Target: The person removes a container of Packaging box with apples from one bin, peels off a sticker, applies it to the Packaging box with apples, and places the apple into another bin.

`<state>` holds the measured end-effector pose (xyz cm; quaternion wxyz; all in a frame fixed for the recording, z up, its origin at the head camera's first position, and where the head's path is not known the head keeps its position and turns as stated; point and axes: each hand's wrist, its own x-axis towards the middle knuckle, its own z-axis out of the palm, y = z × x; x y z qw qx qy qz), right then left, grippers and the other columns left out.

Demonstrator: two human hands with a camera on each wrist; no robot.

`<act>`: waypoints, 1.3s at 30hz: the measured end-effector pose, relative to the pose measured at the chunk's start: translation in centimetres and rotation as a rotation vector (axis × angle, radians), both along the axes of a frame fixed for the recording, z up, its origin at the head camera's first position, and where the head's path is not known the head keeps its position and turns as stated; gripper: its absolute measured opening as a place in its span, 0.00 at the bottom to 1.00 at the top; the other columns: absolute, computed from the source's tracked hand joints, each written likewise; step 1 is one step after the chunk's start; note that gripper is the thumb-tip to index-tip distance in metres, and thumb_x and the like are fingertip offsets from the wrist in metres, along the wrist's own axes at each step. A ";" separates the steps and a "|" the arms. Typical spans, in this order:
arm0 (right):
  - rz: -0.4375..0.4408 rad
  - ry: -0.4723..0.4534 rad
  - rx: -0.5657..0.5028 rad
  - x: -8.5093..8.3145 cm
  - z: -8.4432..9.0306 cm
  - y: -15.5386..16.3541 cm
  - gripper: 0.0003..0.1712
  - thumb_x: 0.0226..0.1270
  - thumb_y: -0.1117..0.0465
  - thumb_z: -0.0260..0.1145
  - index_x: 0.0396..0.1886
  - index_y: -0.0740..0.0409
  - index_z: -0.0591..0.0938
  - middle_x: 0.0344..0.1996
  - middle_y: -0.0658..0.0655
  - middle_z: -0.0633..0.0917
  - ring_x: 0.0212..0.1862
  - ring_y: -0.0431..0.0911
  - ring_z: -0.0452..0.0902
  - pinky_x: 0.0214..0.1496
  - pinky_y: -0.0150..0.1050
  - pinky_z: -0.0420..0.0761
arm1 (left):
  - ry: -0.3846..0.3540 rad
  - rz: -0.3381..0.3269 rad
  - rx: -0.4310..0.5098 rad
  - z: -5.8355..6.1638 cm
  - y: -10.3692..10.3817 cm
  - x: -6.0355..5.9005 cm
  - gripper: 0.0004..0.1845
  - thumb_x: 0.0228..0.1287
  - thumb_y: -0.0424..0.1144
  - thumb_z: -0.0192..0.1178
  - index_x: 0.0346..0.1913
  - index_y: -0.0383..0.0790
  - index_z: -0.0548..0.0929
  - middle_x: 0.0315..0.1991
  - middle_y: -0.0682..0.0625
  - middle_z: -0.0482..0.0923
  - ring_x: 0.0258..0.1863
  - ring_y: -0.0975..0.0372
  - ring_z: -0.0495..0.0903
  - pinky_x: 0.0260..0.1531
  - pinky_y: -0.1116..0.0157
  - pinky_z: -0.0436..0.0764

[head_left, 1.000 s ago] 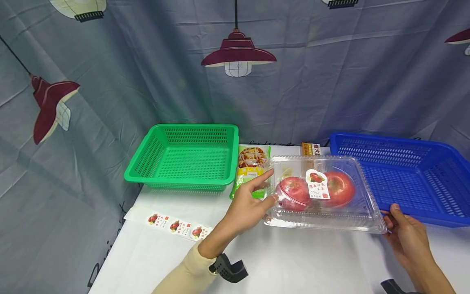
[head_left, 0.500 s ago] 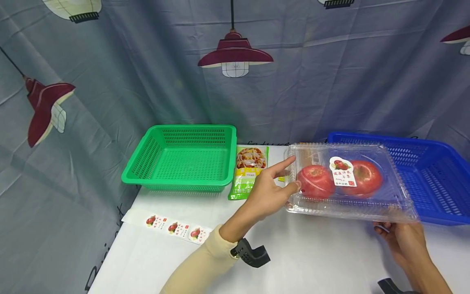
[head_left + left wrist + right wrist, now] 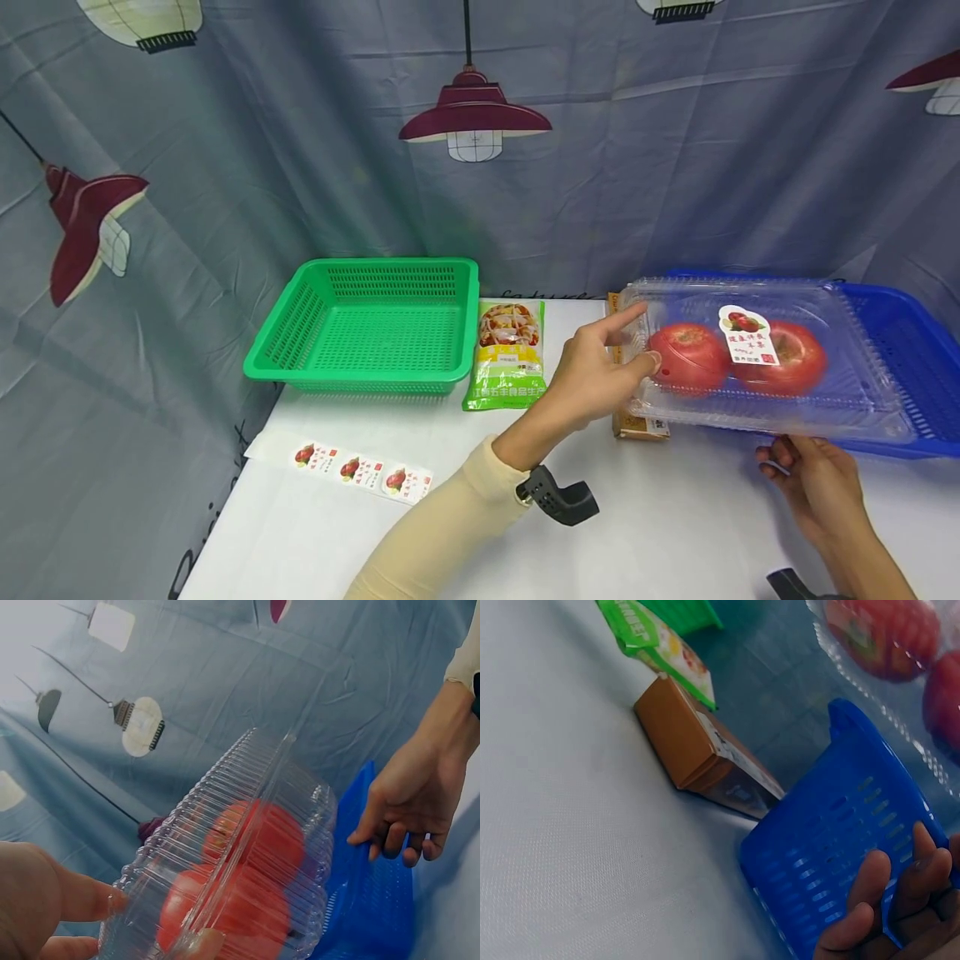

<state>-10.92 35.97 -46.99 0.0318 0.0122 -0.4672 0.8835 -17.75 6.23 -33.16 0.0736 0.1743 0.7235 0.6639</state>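
My left hand [image 3: 596, 375] grips the left end of a clear plastic clamshell box [image 3: 780, 412], its thumb on the lid. Two red apples, one [image 3: 686, 358] left and the other [image 3: 791, 362] right, lie inside. A white label [image 3: 748, 337] with apple pictures is stuck on the lid. The box hangs tilted over the blue basket [image 3: 888, 304] and covers much of it in the head view. Below the box, my right hand [image 3: 817, 483] holds the basket's near rim with curled fingers. In the right wrist view those fingers [image 3: 870, 877] lie against the basket's slotted wall.
Left of the blue basket stands a brown carton [image 3: 641, 427], partly behind the clamshell. A green and yellow food packet [image 3: 510, 354] lies beside the green basket [image 3: 360, 375]. On the white table [image 3: 637, 517], a strip of apple labels [image 3: 360, 468] lies at front left.
My left hand has carried the clamshell box to the right and over the blue basket, uncovering the food packet. My right hand has stayed near the basket's front rim.
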 end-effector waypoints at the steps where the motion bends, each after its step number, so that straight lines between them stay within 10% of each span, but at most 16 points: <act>1: -0.004 -0.006 0.000 0.0 0.0 0.0 0.18 0.80 0.66 0.46 0.33 0.65 0.80 0.20 0.56 0.74 0.31 0.50 0.82 0.30 0.39 0.78 | -0.007 0.006 -0.005 0.1 0.4 -0.1 0.30 0.62 0.33 0.65 0.67 0.57 0.75 0.55 0.47 0.76 0.10 0.66 0.66 0.12 0.72 0.70; 11: -0.026 -0.071 0.107 0.4 0.3 0.1 0.20 0.79 0.58 0.51 0.38 0.66 0.86 0.20 0.55 0.73 0.33 0.47 0.83 0.31 0.38 0.79 | 0.080 0.078 -0.165 0.4 4.3 -1.0 0.31 0.59 0.38 0.67 0.67 0.58 0.75 0.58 0.55 0.77 0.46 0.70 0.76 0.19 0.70 0.72; 15: -0.036 -0.071 0.115 0.5 0.2 0.1 0.20 0.79 0.58 0.52 0.37 0.66 0.86 0.19 0.54 0.74 0.32 0.46 0.83 0.31 0.37 0.79 | 0.087 0.092 -0.217 0.6 5.9 -1.0 0.32 0.60 0.38 0.66 0.68 0.59 0.74 0.35 0.59 0.80 0.21 0.70 0.71 0.10 0.72 0.64; 19: -0.036 -0.070 0.123 0.5 0.1 0.1 0.20 0.78 0.57 0.52 0.37 0.66 0.86 0.19 0.53 0.74 0.32 0.46 0.83 0.30 0.37 0.79 | 0.061 0.111 -0.266 0.6 7.2 -1.1 0.33 0.60 0.38 0.65 0.68 0.63 0.73 0.09 0.57 0.58 0.05 0.65 0.57 0.04 0.71 0.55; 39: -0.041 -0.085 0.170 0.5 0.2 0.0 0.22 0.78 0.55 0.53 0.36 0.64 0.86 0.19 0.53 0.74 0.32 0.45 0.83 0.30 0.36 0.79 | 0.133 0.220 -0.434 -1.0 11.9 -1.9 0.32 0.57 0.41 0.68 0.66 0.63 0.76 0.10 0.61 0.70 0.07 0.68 0.61 0.11 0.71 0.65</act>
